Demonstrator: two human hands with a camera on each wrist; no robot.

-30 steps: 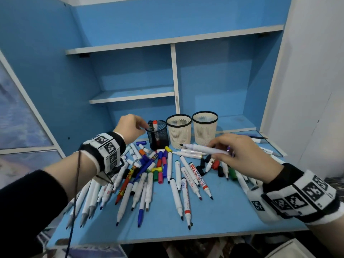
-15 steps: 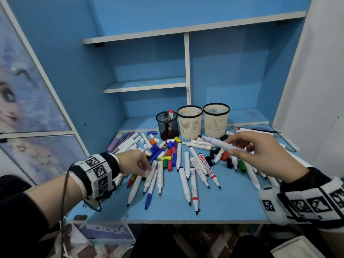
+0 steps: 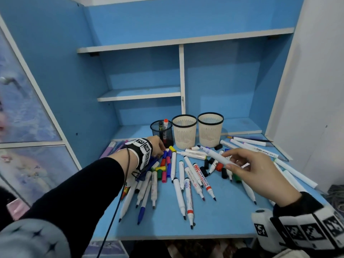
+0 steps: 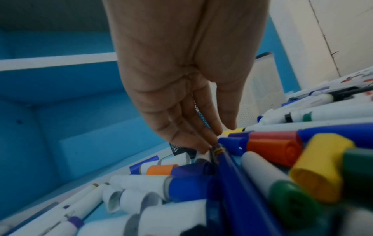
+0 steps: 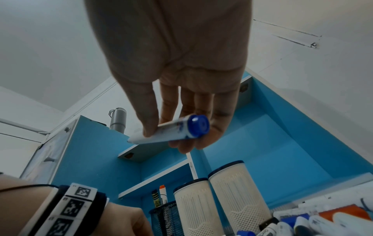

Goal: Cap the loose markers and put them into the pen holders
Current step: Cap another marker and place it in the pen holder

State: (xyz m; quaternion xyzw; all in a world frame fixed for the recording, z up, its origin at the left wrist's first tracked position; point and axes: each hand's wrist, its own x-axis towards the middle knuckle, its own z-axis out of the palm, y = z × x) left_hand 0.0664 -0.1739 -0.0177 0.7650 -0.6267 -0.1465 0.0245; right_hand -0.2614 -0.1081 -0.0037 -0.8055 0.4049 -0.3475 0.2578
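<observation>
My right hand (image 3: 228, 161) pinches an uncapped white marker (image 3: 214, 155) with a blue end cap (image 5: 198, 126), held above the desk with its tip pointing left. My left hand (image 3: 158, 148) reaches into a heap of coloured caps (image 3: 164, 167) just in front of the black mesh holder (image 3: 163, 135). In the left wrist view its fingers (image 4: 193, 132) point straight down and touch the caps, with nothing seen gripped. The black holder has two markers standing in it. Two beige holders (image 3: 184, 133) (image 3: 210, 131) stand to its right. Several uncapped markers (image 3: 188, 190) lie across the blue desk (image 3: 223, 220).
More white pens (image 3: 251, 146) lie at the back right by the white wall. Loose black, red and green caps (image 3: 221, 168) sit under my right hand. Blue shelves (image 3: 141, 94) rise behind the holders. The desk's front edge is near my wrists.
My left hand has moved forward from the markers at the left to the caps by the black holder. My right hand still holds the white marker in about the same place.
</observation>
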